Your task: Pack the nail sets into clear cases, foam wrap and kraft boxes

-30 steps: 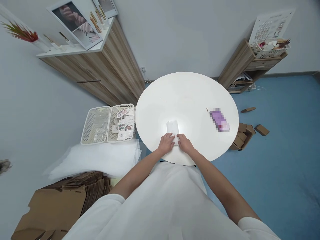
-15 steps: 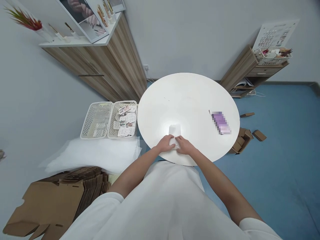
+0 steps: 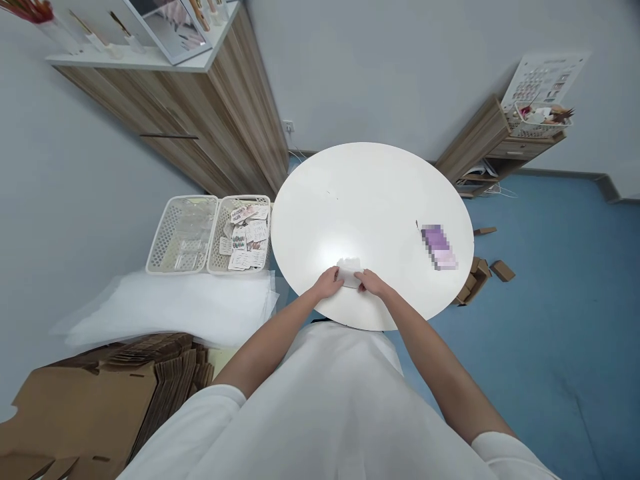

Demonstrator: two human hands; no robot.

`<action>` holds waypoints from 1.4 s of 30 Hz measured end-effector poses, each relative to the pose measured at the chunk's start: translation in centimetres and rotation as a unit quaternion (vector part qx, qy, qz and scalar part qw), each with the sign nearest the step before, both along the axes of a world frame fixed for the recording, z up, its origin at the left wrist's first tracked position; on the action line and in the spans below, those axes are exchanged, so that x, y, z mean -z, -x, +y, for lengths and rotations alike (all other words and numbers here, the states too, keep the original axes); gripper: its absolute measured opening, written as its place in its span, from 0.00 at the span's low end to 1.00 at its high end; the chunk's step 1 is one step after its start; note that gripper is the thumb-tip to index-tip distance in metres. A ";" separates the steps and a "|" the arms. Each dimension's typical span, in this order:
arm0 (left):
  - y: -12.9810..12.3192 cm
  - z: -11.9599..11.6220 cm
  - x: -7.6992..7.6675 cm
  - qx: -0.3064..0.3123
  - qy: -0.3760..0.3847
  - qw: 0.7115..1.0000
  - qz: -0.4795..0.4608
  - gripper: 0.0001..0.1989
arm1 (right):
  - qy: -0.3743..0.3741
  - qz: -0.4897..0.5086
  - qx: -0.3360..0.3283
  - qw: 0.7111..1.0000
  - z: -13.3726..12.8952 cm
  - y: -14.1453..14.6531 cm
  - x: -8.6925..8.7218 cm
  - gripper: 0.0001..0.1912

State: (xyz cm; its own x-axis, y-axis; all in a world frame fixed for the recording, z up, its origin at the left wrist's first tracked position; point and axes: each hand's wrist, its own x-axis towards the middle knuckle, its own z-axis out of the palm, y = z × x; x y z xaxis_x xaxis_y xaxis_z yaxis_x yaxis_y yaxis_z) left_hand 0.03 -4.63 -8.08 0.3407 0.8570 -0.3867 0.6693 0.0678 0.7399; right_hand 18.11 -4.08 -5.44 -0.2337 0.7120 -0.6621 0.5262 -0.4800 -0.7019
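Note:
Near the front edge of the round white table (image 3: 370, 180), a small white sheet (image 3: 350, 275) is between my hands, its near part folded over toward the far side. Whether it is paper or foam wrap I cannot tell. My left hand (image 3: 328, 283) grips its left edge, fingers closed. At the right edge my right hand (image 3: 371, 283) pinches it between thumb and fingers. Anything wrapped inside is hidden. To the right on the table lies a blurred purple object (image 3: 439, 247), with a small dark item (image 3: 417, 225) beside it.
Left of the table stand a white basket of printed cards (image 3: 250, 237) and a basket of clear plastic pieces (image 3: 183, 233). White sheets (image 3: 170, 307) and flattened cardboard boxes (image 3: 85, 413) lie nearer me. An open carton (image 3: 475, 280) sits on the floor at right. Cabinets (image 3: 200, 120) flank the wall.
The sheet's near end has been folded up and away from me, making it shorter. My hands have shifted from its middle to its two side edges.

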 end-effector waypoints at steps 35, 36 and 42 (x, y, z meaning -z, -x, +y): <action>-0.2 -3.6 -1.0 -0.310 0.085 0.946 0.036 0.19 | -0.040 0.060 0.080 0.994 -2.9 -4.0 1.6 0.24; -0.4 -3.6 -1.1 -0.311 0.090 0.946 0.027 0.20 | -0.030 0.068 0.087 0.993 -2.7 -3.8 1.6 0.24; -1.5 -3.2 -0.8 -0.316 0.097 0.943 -0.045 0.25 | -0.022 0.054 0.117 0.991 -1.5 -1.8 2.2 0.25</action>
State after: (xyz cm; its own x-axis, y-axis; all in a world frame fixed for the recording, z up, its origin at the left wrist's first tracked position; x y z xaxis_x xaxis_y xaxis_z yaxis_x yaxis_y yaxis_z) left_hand 1.51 -7.81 -7.30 -0.1753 0.8155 -0.5516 0.3839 0.5726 0.7244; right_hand 19.95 -5.59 -7.63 -0.1267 0.7833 -0.6086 0.3249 -0.5469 -0.7715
